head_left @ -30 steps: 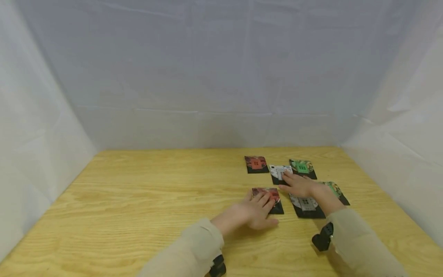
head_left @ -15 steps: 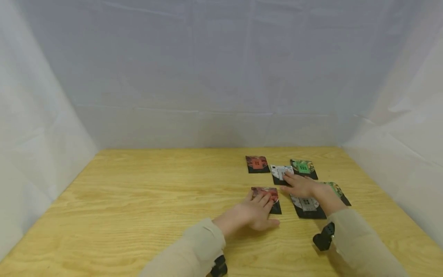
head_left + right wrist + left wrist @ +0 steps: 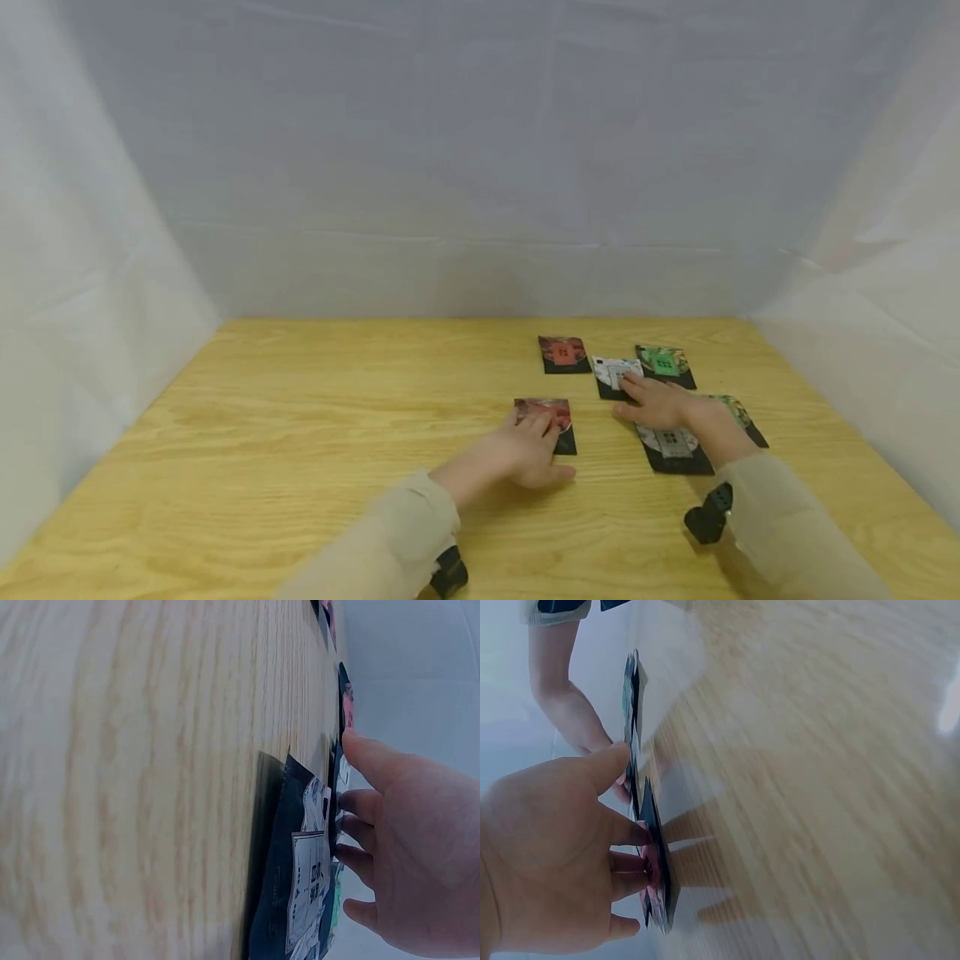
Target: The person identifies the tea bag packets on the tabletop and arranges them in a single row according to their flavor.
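My left hand [image 3: 531,454] lies with straight, spread fingers on a red and black packet [image 3: 564,417]; in the left wrist view its fingertips press that packet [image 3: 655,862] against the wood. With its fingers extended, my right hand [image 3: 660,406] touches a white and black packet [image 3: 609,379] at the fingertips. Beneath the right wrist is a second packet, grey-white and black [image 3: 673,448], seen large in the right wrist view. A green packet [image 3: 735,412] beside it is partly covered by the right forearm.
Farther back lie another red packet [image 3: 564,354] and another green one [image 3: 666,362], close by the white packet. The wooden table [image 3: 300,417] extends far to the left. A pale sheet [image 3: 480,167] hangs behind and on both sides.
My left hand has slid the near red packet to the left, away from the other packets. The right hand has stayed at the white packet. The whole head view has shifted slightly.
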Motion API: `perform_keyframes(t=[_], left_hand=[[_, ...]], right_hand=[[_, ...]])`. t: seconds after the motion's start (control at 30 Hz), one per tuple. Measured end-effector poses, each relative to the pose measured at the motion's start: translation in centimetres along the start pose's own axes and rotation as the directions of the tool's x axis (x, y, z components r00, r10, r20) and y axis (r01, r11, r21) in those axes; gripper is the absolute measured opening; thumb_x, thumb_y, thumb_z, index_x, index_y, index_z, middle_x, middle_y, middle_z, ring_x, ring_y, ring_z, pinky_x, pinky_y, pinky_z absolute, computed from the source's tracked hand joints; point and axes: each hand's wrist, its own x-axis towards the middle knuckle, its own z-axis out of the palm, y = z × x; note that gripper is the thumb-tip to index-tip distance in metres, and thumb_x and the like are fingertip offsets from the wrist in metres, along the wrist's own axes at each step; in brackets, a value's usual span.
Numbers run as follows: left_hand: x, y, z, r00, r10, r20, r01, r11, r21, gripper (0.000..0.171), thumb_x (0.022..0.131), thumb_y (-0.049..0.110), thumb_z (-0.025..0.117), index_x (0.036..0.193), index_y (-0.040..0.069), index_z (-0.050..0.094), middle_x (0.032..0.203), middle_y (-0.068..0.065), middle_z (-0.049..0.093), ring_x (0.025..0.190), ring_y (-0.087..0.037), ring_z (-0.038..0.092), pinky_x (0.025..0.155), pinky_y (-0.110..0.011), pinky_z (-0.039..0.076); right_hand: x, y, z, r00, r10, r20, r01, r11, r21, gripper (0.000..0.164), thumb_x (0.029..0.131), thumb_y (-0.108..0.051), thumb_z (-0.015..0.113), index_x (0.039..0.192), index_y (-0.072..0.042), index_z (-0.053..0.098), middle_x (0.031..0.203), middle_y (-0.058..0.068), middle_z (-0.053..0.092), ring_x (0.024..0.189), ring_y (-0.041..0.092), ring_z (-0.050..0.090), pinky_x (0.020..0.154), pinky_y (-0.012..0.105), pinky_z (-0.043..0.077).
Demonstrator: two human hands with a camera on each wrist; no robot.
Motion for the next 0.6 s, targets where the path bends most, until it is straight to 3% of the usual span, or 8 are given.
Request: perform_keyframes(t=[0.6], left_hand=[[-2.2, -4.1, 0.6, 0.998, -0.063, -0.022, 0.061, 0.996, -0.062, 0.075, 0.094, 0.060, 0.030, 0.150, 0.011, 0.017, 0.155, -0.006, 0.012, 0.141, -0.020, 0.010, 0.112, -0.045, 0.009]], right_hand=[[-0.4, 0.5, -0.1, 1.000, -0.015, 0.003, 0.015, 1.000, -0.016, 0.074, 0.096, -0.049, 0.040, 0.145, 0.004, 0.024, 0.149, 0.029, 0.014, 0.133, 0.047, 0.017, 0.101, 0.067, 0.015]])
